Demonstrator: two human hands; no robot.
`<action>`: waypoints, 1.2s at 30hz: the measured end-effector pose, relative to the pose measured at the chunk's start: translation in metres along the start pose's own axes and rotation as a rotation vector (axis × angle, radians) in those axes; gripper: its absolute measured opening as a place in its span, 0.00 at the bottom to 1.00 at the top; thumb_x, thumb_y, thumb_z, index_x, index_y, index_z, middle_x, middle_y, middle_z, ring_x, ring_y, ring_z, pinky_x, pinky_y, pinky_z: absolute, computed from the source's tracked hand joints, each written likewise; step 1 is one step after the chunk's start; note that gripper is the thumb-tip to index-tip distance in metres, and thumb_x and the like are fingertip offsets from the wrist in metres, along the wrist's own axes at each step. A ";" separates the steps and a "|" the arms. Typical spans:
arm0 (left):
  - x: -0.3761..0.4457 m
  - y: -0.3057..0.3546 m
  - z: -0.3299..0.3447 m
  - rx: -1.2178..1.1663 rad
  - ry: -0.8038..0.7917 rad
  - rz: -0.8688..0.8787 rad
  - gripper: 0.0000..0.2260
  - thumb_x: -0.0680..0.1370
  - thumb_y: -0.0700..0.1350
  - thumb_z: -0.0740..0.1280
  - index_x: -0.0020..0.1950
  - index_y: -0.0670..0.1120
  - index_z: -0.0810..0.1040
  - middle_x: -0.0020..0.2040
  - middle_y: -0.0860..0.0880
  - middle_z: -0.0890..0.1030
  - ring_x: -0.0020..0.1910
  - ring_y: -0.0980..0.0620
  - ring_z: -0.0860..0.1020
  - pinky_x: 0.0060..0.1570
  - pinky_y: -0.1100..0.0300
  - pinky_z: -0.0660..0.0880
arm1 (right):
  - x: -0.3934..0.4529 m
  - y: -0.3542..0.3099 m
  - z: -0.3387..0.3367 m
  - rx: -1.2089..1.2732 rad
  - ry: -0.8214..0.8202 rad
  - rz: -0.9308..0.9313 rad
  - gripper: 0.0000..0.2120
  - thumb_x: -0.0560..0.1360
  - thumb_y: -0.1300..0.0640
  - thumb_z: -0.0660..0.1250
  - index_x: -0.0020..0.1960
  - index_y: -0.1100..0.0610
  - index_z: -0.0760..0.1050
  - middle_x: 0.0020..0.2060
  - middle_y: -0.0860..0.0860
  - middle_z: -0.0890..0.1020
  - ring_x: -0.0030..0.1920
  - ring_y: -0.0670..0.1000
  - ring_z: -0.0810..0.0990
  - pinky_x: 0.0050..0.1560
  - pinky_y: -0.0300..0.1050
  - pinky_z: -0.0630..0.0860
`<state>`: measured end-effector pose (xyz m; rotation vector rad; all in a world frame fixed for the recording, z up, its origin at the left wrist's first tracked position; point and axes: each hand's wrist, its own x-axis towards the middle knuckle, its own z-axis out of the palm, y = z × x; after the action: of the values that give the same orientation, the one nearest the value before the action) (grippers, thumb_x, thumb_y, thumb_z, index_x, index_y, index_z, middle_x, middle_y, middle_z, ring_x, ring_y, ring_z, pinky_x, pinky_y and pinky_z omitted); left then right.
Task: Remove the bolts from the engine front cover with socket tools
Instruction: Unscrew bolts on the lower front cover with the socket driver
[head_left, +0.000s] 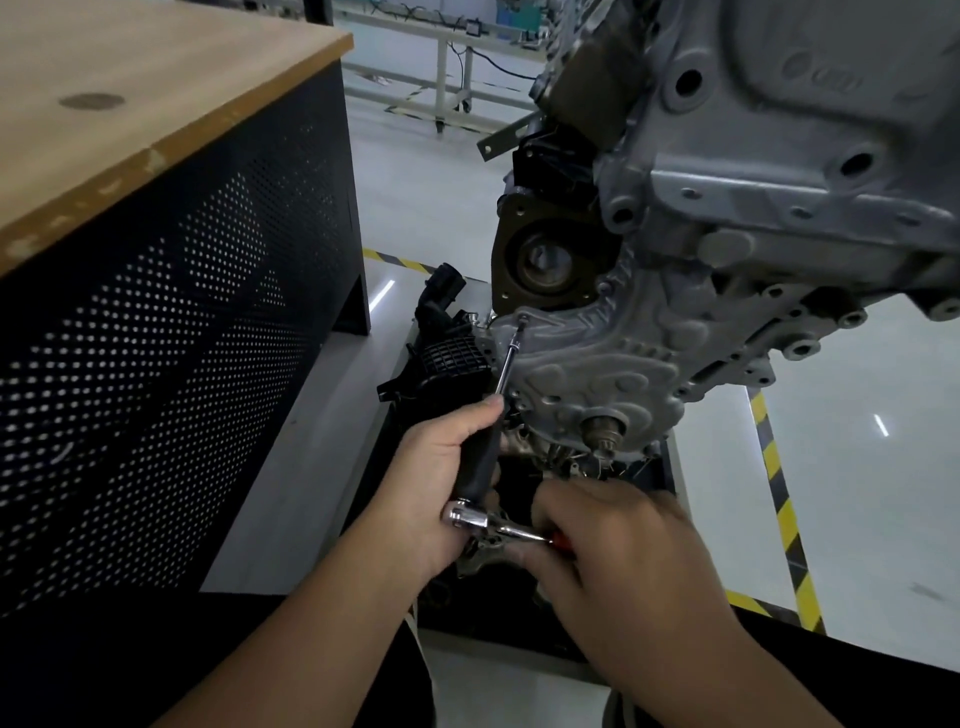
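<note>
Bolt (522, 318): we find it on the left edge of the front cover (587, 358), up and ahead of both hands, well beyond the fingertips.
Extension bar (506, 366): its tip meets the bolt; whether the socket is fully seated we cannot tell at this size.
Long axis: the bar and black handle (478, 457) run in one line from the bolt down and back toward us, leaning slightly left.
Left hand (441, 478): we wrap it round the black handle, thumb laid up along the shaft. It is the hand nearer the bolt.
Right hand (618, 545): we grip the ratchet handle (519, 530), which lies crosswise at the near end of the axis; the chrome ratchet head (460, 514) sits just beside the left palm.
Hands: close together, each clamped on its own tool part.
Coming move (judgement): we swing the right hand about the axis while the left hand keeps the bar aimed at the bolt.
Risk (judgement): a tilted axis may slip the socket off.
</note>
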<state>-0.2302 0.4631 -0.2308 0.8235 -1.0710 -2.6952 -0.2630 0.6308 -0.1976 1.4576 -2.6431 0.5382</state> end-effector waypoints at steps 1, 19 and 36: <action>-0.001 -0.001 0.002 -0.055 -0.077 -0.066 0.14 0.73 0.54 0.71 0.37 0.44 0.81 0.29 0.50 0.71 0.22 0.54 0.64 0.24 0.64 0.60 | -0.002 0.000 -0.004 0.029 0.011 0.019 0.15 0.68 0.41 0.71 0.40 0.45 0.66 0.32 0.41 0.75 0.36 0.49 0.78 0.37 0.49 0.75; 0.006 -0.008 0.012 -0.045 -0.123 -0.057 0.17 0.76 0.53 0.67 0.33 0.44 0.73 0.29 0.50 0.63 0.21 0.55 0.60 0.20 0.67 0.56 | 0.007 0.000 0.007 0.341 -0.218 0.262 0.13 0.71 0.48 0.78 0.46 0.43 0.74 0.31 0.39 0.77 0.37 0.43 0.76 0.47 0.45 0.75; 0.010 -0.008 0.010 0.191 0.093 0.107 0.16 0.71 0.51 0.76 0.34 0.41 0.78 0.27 0.46 0.75 0.21 0.51 0.73 0.22 0.64 0.69 | 0.005 -0.009 0.015 0.041 -0.081 0.140 0.12 0.72 0.48 0.75 0.48 0.46 0.72 0.42 0.42 0.82 0.50 0.53 0.81 0.55 0.53 0.74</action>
<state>-0.2432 0.4719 -0.2345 0.8836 -1.3249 -2.4702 -0.2566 0.6173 -0.2083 1.3393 -2.8296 0.5591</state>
